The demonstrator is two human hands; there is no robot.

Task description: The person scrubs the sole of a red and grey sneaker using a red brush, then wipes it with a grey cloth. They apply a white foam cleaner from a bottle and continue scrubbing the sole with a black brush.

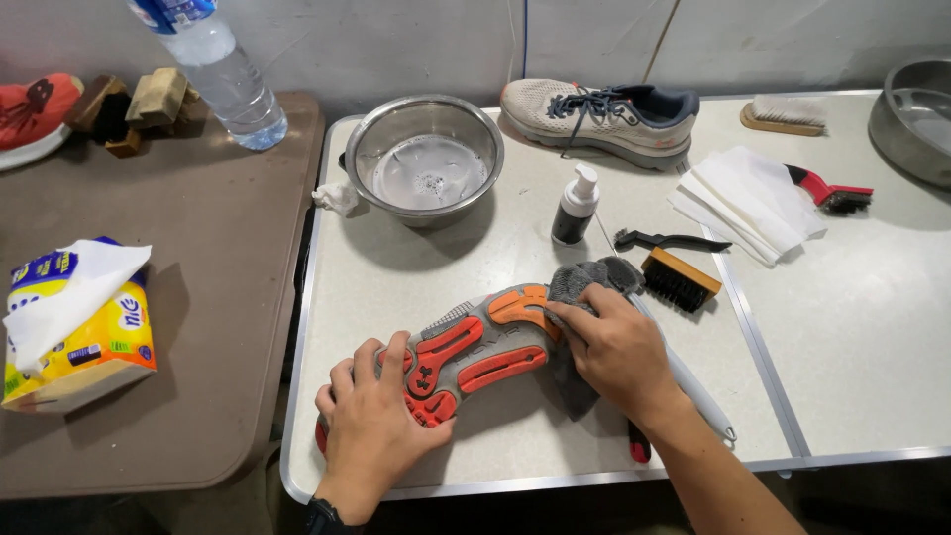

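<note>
A sneaker lies sole-up (482, 349) on the white table, its grey sole marked with orange pads. My left hand (372, 424) presses down on the heel end of it. My right hand (614, 349) holds a grey cloth (591, 278) against the toe end of the sole. Part of the cloth hangs under my right palm. A second grey sneaker (601, 117) with dark laces stands upright at the back of the table.
A steel bowl (425, 159) of cloudy water, a small pump bottle (576, 206), a wooden brush (679, 279), a thin black brush (668, 240), white cloths (748, 198), a red-handled brush (830, 192) stand behind. A tissue pack (77, 327) and water bottle (214, 65) sit on the brown table.
</note>
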